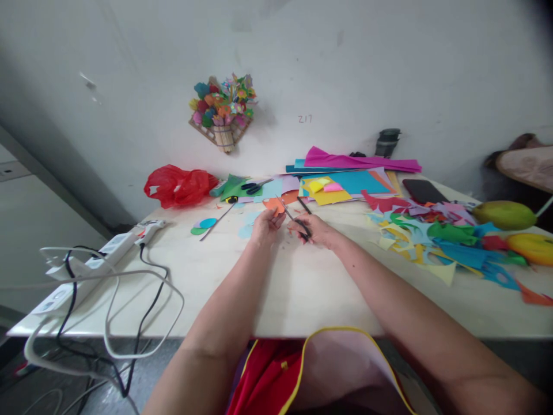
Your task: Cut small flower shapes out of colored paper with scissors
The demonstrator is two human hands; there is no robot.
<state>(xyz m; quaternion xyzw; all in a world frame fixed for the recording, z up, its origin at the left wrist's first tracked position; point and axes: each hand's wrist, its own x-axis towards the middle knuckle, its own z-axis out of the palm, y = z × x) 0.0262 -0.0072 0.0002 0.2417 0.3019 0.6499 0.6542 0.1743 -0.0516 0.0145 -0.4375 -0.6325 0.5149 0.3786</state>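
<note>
Between thumb and fingers, my left hand (266,226) pinches an orange piece of paper (273,204) above the middle of the table. My right hand (314,228) is closed round the dark handles of a pair of scissors (305,230). The scissor blades point up and left and meet the edge of the orange paper; whether they are parted is too small to tell. Pale blue paper pieces (246,229) lie just left of my left hand. A dark pen-like stick (304,204) lies behind my right hand.
Colourful paper scraps (449,236) spread over the right side, near a phone (423,191) and a green-yellow fruit (504,214). Paper sheets (358,181) are stacked at the back. A red plastic bag (179,185), second scissors (253,187) and a power strip (99,259) with cables are on the left.
</note>
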